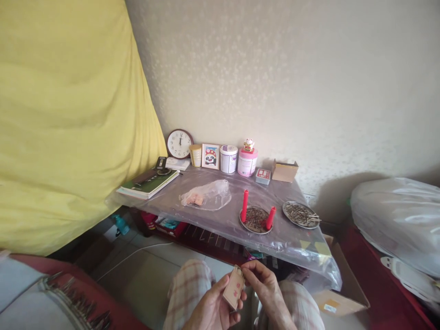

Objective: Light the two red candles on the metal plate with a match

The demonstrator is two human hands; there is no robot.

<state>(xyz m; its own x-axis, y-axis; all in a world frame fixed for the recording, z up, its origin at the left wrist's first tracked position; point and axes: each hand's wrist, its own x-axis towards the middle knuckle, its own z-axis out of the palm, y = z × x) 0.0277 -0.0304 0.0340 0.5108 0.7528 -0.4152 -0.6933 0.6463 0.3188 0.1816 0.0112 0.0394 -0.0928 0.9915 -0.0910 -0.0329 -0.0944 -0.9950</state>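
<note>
My left hand (215,303) is closed round a small matchbox (234,288) with red printing, held over my lap. Its upper end shows some matches. My right hand (263,280) meets that end with thumb and forefinger pinched together; what lies between them is too small to make out. Beyond my hands, two red candles, a tall one (244,205) and a shorter, tilted one (271,218), stand on a round metal plate (252,230) covered with dark bits. To its right, another metal plate (292,219) holds many burnt matchsticks.
A plastic-covered table (213,224) carries a clear bag (206,196) with orange-pink pieces, books (147,185), a clock (180,143), a picture frame (210,156), tubs (228,159) and a small carton (284,172). A cardboard box (343,293) sits low at the right. Yellow cloth (68,114) hangs left.
</note>
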